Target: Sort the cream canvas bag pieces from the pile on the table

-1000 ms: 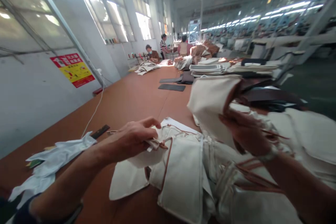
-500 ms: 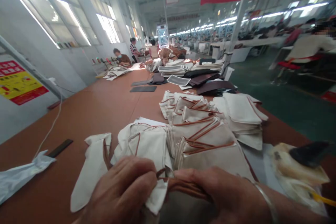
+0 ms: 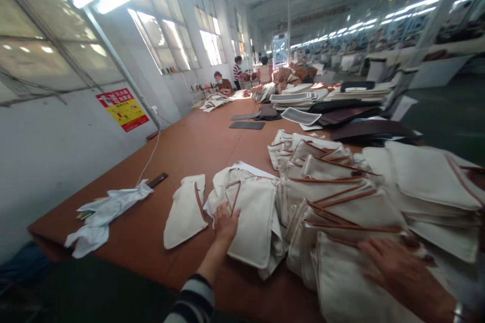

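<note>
The left hand (image 3: 226,222) lies flat, fingers spread, on a cream pouch (image 3: 252,219) with brown trim that tops a small pile near the front edge of the brown table (image 3: 182,149). The palm rests on the pouch's left portion; nothing is pinched. A striped sleeve (image 3: 193,303) runs back from the wrist toward the bottom edge.

The right hand (image 3: 401,270) rests palm down, fingers open, on another pouch (image 3: 348,287) at the lower right, the nearest of a fanned row (image 3: 333,197) of like pouches that runs away up the table. A bracelet (image 3: 458,310) shows at the wrist. The hand is blurred, so whether the fingertips grip the cloth cannot be told.

The two hands are well apart, each on its own pile, the piles touching between them.

A single cloth piece (image 3: 185,212) lies just left of the left hand, apart from it. Further left, near the table corner, lies crumpled white plastic (image 3: 102,214), with a dark ruler (image 3: 157,180) and a white cable (image 3: 149,156) beyond it. A taller stack (image 3: 424,181) of cream pieces sits at the right. Dark flat pieces (image 3: 248,125) and more stacks lie farther up the table, where other people (image 3: 227,81) are at work.
</note>
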### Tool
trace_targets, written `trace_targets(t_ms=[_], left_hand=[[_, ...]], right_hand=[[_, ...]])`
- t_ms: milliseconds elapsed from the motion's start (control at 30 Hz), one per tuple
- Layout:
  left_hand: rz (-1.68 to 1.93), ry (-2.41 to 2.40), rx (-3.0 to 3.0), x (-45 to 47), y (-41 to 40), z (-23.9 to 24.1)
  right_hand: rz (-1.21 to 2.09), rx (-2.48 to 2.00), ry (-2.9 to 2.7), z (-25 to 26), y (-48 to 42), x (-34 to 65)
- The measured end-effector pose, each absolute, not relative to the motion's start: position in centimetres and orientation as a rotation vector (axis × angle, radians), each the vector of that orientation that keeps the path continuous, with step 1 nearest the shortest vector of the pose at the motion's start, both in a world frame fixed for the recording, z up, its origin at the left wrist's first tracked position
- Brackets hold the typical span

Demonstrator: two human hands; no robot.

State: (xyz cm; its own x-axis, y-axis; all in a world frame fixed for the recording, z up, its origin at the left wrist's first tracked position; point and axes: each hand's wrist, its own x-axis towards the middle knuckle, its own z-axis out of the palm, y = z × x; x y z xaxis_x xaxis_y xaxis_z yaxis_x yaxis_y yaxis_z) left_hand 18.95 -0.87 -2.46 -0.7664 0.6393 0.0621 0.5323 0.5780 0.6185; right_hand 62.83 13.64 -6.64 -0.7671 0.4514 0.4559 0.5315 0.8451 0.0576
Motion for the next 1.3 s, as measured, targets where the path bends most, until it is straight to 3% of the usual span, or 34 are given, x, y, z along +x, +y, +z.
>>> trace_targets(t_ms=[133, 300, 633, 833, 1000, 1300], left_hand=[[0.669, 2.562, 0.824, 16.6, 0.3, -5.6], [0.641, 2.384, 0.872, 14.8, 0.3, -4.7], [1.698, 1.912, 0.753, 6.1, -2.7, 10.9], [2.063, 1.638, 0.669, 10.3, 0.5, 14.2], [2.009, 1.565, 0.631, 16.8, 4.9, 10.1], [1.329, 1.958, 0.438, 26.4, 6.8, -4.9]], right_hand=[[-0.615, -0.624, -2.557, -11.9, 13.5, 61.6], [-0.559, -0.704, -2.608, -12.6, 14.3, 61.9], [-0.306, -0.946, -2.681, -12.4, 13.9, 61.7], [-0.332, -0.963, -2.710, -12.4, 13.8, 61.7], [-0.283, -1.001, -2.707, -12.1, 13.7, 61.5], [-0.223, -1.011, -2.667, -13.9, 14.0, 62.4]])
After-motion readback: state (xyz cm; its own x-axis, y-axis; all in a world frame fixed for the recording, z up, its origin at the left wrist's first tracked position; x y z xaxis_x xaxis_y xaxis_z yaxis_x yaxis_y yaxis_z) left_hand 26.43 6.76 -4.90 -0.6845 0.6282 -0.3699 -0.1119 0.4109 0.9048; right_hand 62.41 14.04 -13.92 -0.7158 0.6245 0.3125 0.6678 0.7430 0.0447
